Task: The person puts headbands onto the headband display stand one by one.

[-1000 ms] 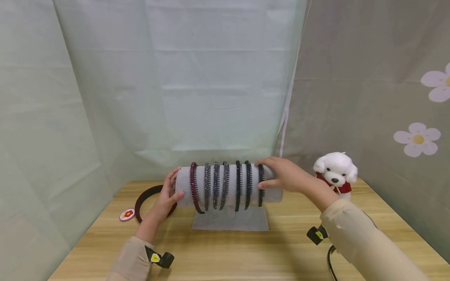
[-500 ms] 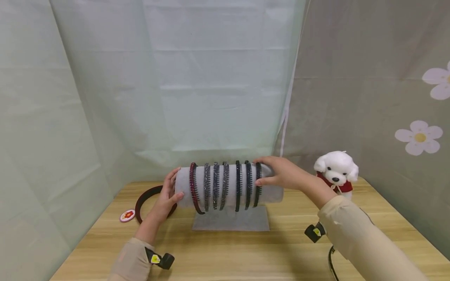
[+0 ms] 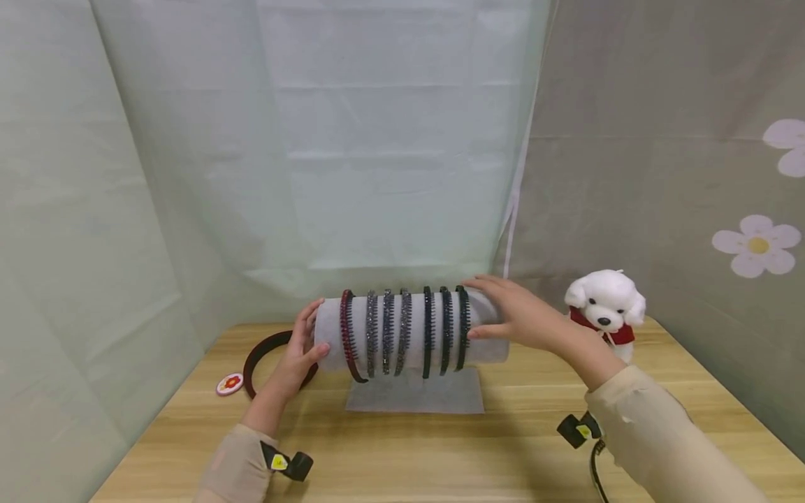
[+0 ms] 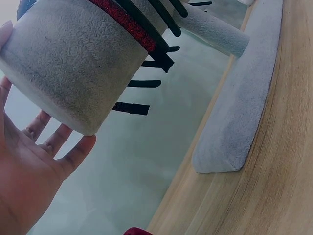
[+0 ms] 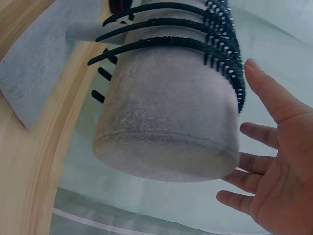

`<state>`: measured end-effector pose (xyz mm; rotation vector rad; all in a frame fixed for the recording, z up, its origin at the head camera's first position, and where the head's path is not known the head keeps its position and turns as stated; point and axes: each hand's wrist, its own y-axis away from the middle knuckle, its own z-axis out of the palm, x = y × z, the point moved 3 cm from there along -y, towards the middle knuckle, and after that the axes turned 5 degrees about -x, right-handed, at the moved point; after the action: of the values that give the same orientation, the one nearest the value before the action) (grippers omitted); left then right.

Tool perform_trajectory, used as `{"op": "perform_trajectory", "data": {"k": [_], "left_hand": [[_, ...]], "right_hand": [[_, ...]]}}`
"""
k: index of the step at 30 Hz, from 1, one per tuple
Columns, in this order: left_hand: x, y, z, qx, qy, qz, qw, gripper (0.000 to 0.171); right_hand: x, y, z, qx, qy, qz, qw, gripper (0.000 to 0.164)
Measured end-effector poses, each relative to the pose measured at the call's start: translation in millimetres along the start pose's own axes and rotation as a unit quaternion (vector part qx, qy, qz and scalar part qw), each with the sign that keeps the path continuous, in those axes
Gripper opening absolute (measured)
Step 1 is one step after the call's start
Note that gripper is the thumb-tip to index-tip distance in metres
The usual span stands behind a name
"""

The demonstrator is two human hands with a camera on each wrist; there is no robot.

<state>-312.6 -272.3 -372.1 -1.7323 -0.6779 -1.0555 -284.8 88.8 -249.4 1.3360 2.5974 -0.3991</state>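
A grey plush headband display stand, a horizontal roll (image 3: 490,346) on a flat base (image 3: 415,395), carries several toothed headbands. Leftmost is a red headband (image 3: 348,335); glittery grey and black ones follow to its right. My left hand (image 3: 295,356) holds the roll's left end, thumb in front and fingers round the end face. At the other end, my right hand (image 3: 525,318) is spread, its thumb beside the rightmost black headband (image 3: 464,328). In the right wrist view, the right hand's fingers (image 5: 274,98) are apart from each other, with nothing held between them.
A wide dark headband (image 3: 258,356) lies behind the left forearm, beside a round flower badge (image 3: 229,383). A white plush dog (image 3: 604,307) in red stands at the right. A black cable-like curved strip (image 3: 597,471) lies by the right sleeve. Curtains surround the wooden table (image 3: 390,454).
The rightmost black headband slid left along the roll, closer to its neighbour. My right hand then loosened and drew back slightly to the right. The left hand stayed put.
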Motion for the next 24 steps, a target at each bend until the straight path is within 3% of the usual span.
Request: {"op": "perform_trajectory", "data": {"k": [18, 24], "left_hand": [[1.3, 0.8, 0.6, 0.003, -0.007, -0.003, 1.0, 0.069], [-0.2, 0.0, -0.3, 0.0, -0.011, -0.006, 0.9999, 0.068]], "right_hand": [[3.1, 46.0, -12.4, 0.012, -0.008, 0.021, 1.0, 0.071], [6.6, 65.0, -15.3, 0.027, 0.004, 0.008, 1.0, 0.063]]}}
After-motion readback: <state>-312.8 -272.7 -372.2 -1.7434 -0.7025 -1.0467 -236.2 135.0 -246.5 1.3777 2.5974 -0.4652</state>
